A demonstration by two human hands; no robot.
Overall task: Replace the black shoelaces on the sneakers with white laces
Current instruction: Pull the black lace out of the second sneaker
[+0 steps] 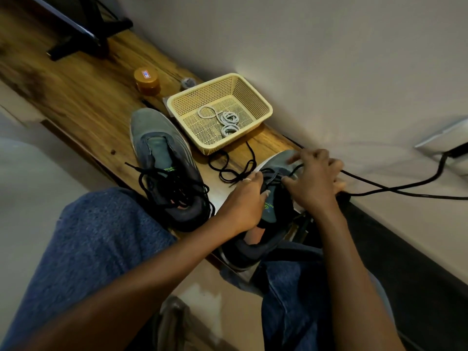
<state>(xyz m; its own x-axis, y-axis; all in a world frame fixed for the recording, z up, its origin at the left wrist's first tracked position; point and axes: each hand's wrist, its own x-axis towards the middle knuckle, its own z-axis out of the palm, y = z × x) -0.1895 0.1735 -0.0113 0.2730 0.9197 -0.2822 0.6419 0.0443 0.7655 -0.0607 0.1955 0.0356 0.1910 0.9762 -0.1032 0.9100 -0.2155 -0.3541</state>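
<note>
Two grey sneakers lie on a wooden bench. The left sneaker [162,163] has loose black laces [172,183] piled over its tongue. The right sneaker [273,198] lies between my hands. My left hand [243,201] grips its tongue and upper. My right hand [314,178] curls over the toe end, its fingers on a black lace [235,168] that trails out onto the bench. White laces [222,120] lie coiled in a cream plastic basket [253,92].
An orange jar [147,81] and a small grey object [188,83] stand behind the basket. A black cable [405,186] runs along the wall to a plug at the right. A dark stand [83,29] occupies the bench's far end. My knees sit below.
</note>
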